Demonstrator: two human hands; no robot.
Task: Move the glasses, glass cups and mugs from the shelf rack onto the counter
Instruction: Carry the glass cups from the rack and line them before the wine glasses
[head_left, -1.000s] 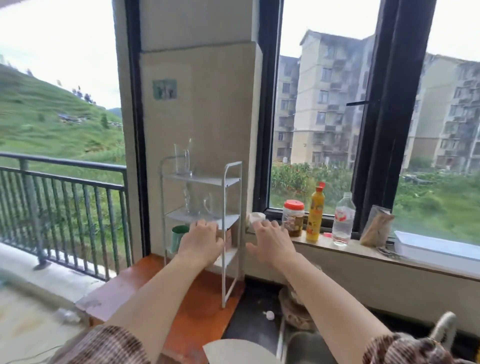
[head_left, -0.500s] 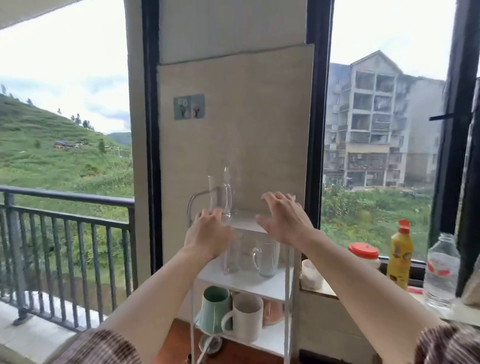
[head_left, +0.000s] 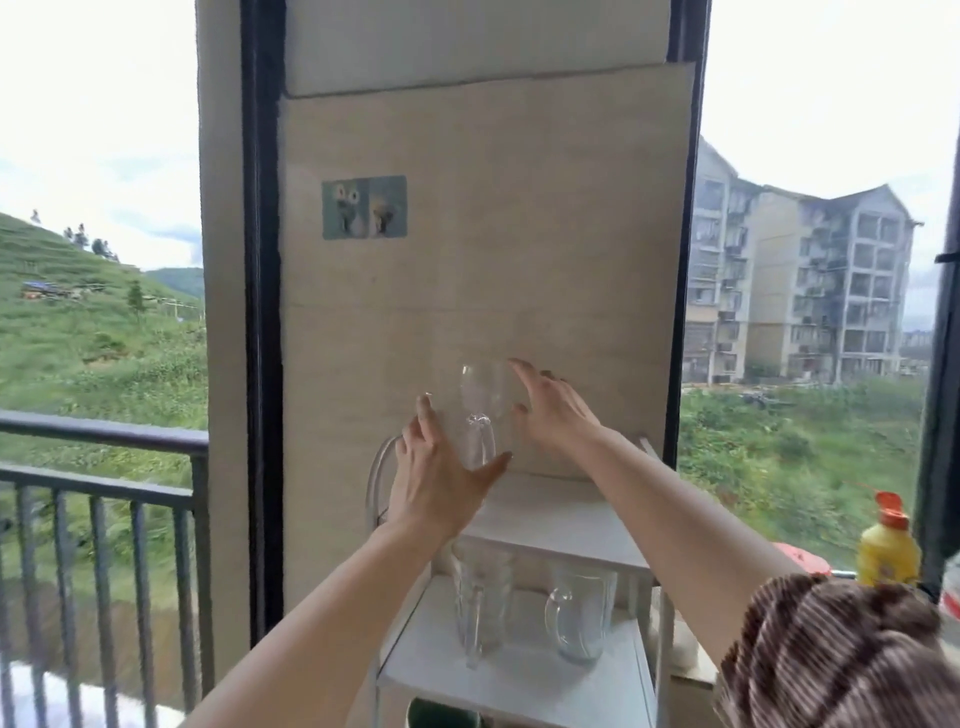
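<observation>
A white shelf rack (head_left: 561, 514) stands against the beige wall panel. On its top shelf is a clear glass cup (head_left: 470, 441) with its handle toward me, and a taller clear glass (head_left: 485, 387) stands just behind it. My left hand (head_left: 436, 483) wraps the cup from the left, thumb under its right side. My right hand (head_left: 556, 415) is spread beside the taller glass, fingertips near its rim, holding nothing. On the middle shelf stand a tall clear glass (head_left: 480, 603) and a glass mug (head_left: 582, 613). The rim of a green mug (head_left: 441, 714) shows on the shelf below.
A yellow bottle (head_left: 888, 551) with an orange cap and a red-lidded jar (head_left: 800, 561) stand on the window ledge at the right. A black window frame (head_left: 260, 364) and a balcony railing (head_left: 104, 441) are on the left. The counter is out of view.
The view has tilted up and moved closer to the rack. Both hands have risen from the middle shelf to the top shelf, and my left hand has closed around the glass cup.
</observation>
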